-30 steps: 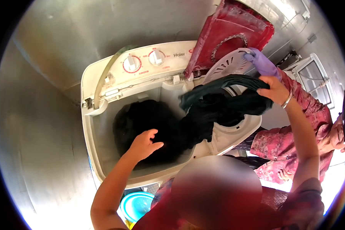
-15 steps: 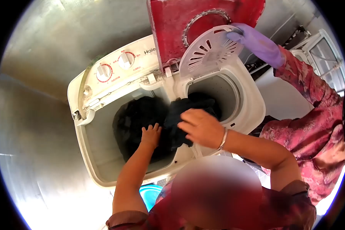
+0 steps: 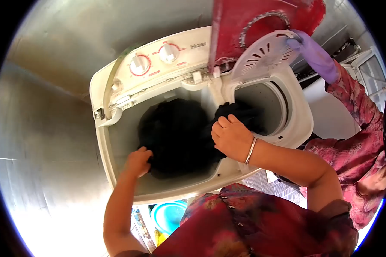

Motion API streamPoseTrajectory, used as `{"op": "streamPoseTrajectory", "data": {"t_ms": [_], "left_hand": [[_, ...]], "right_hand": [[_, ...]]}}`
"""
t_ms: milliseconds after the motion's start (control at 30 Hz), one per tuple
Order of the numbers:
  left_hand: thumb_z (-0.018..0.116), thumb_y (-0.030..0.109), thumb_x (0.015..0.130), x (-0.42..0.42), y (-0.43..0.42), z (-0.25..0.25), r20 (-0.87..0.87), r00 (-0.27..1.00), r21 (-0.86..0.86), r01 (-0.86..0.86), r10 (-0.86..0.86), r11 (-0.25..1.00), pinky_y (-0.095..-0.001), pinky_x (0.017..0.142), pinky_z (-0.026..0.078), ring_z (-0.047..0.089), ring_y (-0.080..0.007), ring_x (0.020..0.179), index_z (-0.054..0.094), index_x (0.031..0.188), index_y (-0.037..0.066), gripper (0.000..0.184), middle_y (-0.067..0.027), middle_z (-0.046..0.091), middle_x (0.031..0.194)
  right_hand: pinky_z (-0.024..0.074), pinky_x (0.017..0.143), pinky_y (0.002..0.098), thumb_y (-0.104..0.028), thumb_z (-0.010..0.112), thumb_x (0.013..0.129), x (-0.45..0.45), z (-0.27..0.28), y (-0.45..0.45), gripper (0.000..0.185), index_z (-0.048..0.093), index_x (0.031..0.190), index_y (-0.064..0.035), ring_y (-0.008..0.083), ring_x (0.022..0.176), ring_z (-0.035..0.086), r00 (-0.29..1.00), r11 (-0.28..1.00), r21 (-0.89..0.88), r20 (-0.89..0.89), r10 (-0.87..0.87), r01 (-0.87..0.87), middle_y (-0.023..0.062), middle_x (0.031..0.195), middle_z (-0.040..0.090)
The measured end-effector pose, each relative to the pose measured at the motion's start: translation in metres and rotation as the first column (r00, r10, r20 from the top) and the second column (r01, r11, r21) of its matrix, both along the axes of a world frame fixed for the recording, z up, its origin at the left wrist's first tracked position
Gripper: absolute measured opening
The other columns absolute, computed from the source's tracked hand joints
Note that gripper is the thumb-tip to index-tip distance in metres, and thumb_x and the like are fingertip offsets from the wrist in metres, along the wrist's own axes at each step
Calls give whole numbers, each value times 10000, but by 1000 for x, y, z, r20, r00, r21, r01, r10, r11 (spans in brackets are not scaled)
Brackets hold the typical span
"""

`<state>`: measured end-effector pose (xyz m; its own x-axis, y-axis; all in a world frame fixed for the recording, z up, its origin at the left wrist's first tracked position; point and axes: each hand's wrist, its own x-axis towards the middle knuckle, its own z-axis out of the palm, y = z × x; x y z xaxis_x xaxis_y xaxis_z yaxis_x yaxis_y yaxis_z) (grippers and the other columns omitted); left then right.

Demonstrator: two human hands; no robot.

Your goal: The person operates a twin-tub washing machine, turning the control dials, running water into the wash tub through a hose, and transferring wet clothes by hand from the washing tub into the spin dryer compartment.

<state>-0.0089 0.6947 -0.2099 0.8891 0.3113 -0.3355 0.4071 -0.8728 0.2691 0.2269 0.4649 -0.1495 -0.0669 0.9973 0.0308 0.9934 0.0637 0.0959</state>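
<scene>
Black fabric (image 3: 176, 137) lies heaped in the left tub (image 3: 124, 167) of a washing machine and stretches over the divider into the round spin tub (image 3: 266, 100). My left hand (image 3: 139, 162) is at the left edge of the heap, its fingers curled against the fabric. On the divider, my right hand (image 3: 232, 138) has its fingers bent around the part of the black fabric that runs between the two tubs. A silver bangle circles my right wrist.
A co-worker's purple-gloved hand (image 3: 315, 55) holds up the slotted round lid (image 3: 266, 55) behind the spin tub. The red cover (image 3: 261, 19) stands raised. A hose (image 3: 113, 83) hangs over the back left corner. A blue basin (image 3: 169, 214) sits below the machine's front.
The dark cloth my right hand held up over the spin tub a second ago is now down. My left hand has moved to the heap's left edge and its fingers have curled.
</scene>
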Motion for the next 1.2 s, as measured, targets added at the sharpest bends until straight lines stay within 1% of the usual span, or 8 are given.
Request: {"op": "streamPoseTrajectory", "data": {"t_ms": [133, 233, 433, 533, 733, 933, 1100, 1200], "left_hand": [[597, 24, 651, -45, 33, 39, -14, 996, 79, -82, 84, 993, -398, 729, 469, 569, -318, 816, 618, 857, 85, 216, -112, 551, 862], [607, 52, 668, -52, 32, 46, -44, 998, 155, -43, 51, 987, -382, 713, 476, 577, -309, 777, 620, 868, 68, 202, -120, 563, 814], [604, 65, 686, -78, 76, 39, 259, 931, 89, -289, 258, 953, -394, 671, 476, 583, -314, 761, 603, 817, 73, 131, -124, 585, 779], [641, 85, 677, -80, 73, 40, 379, 881, 2, -305, 282, 952, -376, 640, 474, 587, -313, 744, 595, 864, 87, 192, -116, 599, 828], [764, 240, 596, -48, 13, 29, 204, 977, 283, -4, -56, 959, -454, 878, 383, 472, -293, 1085, 506, 1150, 125, 622, -84, 485, 1193], [790, 292, 560, -1, -33, -37, 7, 983, -81, 182, -182, 980, -479, 1009, 247, 356, -314, 1199, 437, 1236, 107, 785, -92, 403, 1267], [674, 413, 684, 91, -68, -7, 747, 648, 52, 168, -150, 985, -477, 959, 322, 452, -323, 1103, 459, 1215, 87, 659, -108, 518, 1151], [622, 450, 712, 124, -72, 31, 682, 591, 353, 249, -430, 902, -415, 954, 355, 485, -313, 1022, 496, 1171, 60, 615, -111, 516, 1149]], "right_hand": [[357, 797, 365, -385, 656, 691, -33, -14, 51, 419, 602, 936, -50, 245, 917, 463, 999, 975, -217, 27, -37, 42, 84, 939, 534], [290, 931, 485, -491, 646, 694, -57, -36, 87, 708, 446, 1270, -129, 318, 1133, 423, 984, 684, -723, -32, -176, 99, 145, 1173, 522], [374, 867, 517, -379, 613, 739, -67, -133, 69, 438, 618, 1089, -117, 332, 999, 543, 969, 518, -846, 220, 117, 129, 118, 1017, 623], [471, 764, 443, -278, 588, 743, -71, -97, 85, 314, 658, 979, -83, 272, 893, 615, 997, 480, -874, 65, -34, 74, 116, 991, 640], [477, 661, 423, -252, 578, 633, -76, 4, 97, 256, 628, 776, -45, 345, 762, 598, 951, 725, -680, -286, -117, -115, 164, 749, 624], [439, 550, 409, -218, 604, 566, -20, 119, 65, 221, 589, 715, -55, 333, 600, 560, 842, 889, -450, -508, -180, -81, 154, 595, 544], [407, 468, 295, -230, 667, 559, 26, 217, 17, 331, 606, 771, 16, 249, 507, 556, 768, 961, -261, -632, -100, -89, 102, 597, 556], [412, 499, 264, -156, 623, 534, 56, 249, -26, 323, 602, 786, 45, 150, 536, 563, 728, 987, -158, -672, -138, 42, 81, 620, 577]]}}
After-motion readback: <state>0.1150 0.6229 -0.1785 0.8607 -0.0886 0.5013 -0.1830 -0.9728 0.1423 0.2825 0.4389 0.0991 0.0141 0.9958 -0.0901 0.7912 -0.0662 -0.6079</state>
